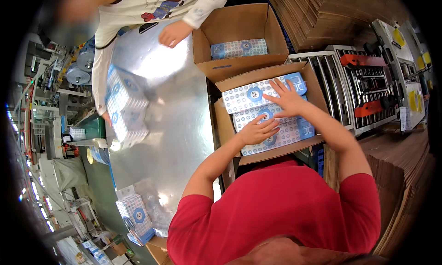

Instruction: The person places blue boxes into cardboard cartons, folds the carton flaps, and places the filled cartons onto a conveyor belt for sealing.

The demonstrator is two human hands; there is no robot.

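An open cardboard carton stands in front of me, filled with white packs with blue ends and a dotted pattern. My right hand lies with fingers spread on the farthest pack. Palm down, my left hand rests on a nearer pack, its fingers stretched out toward the right. Neither hand is wrapped round anything. The packs lie lengthwise, one behind another, and the far one seems to sit a little higher. What lies under them is hidden.
Beyond stands another open carton with a similar pack inside. Across the shiny metal table, a co-worker in white sleeves has one hand at a blurred stack of packs. A roller conveyor and cardboard stacks are to the right.
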